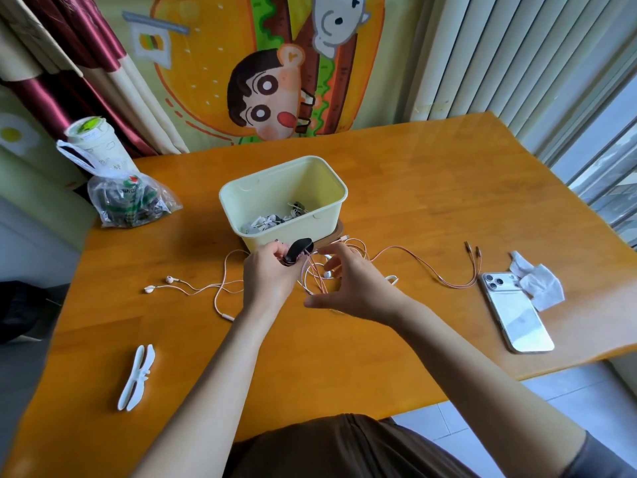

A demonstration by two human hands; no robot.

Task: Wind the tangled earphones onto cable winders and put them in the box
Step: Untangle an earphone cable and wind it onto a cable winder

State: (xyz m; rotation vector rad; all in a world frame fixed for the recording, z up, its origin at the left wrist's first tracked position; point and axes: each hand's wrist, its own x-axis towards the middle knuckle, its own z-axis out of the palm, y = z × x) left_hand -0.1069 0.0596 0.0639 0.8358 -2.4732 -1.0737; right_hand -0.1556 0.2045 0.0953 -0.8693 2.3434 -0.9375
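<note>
A pale yellow box (286, 232) stands open in the middle of the table (431, 201). Inside it, against the near wall, lies a heap of white earphones (265, 222) already wound up, with a darker bundle (297, 205) behind them.

Just in front of the box, the left hand (267, 276) grips a black winder (298, 250), fingers curled tight round its lower end. Pink cable (315, 277) hangs from the winder in loose loops. The right hand (348, 284) hovers over those loops, fingers bent and thumb held wide of them. The fingertips (329, 251) are at the cable beside the winder, but whether they pinch it I cannot tell.

The rest of the cable trails across the table both ways from the box. To the left it ends in two white earbuds (162, 283); to the right, in a pair of plugs (472, 251).

Left of the box and nearer the person, a white winder (136, 377) lies bare. Further left of the box sits a clear bag (138, 205) holding a green can, with a lidded cup (93, 139) behind it. Right of the box lie a phone (515, 315), face down, and a crumpled tissue (537, 282) touching its top edge.
</note>
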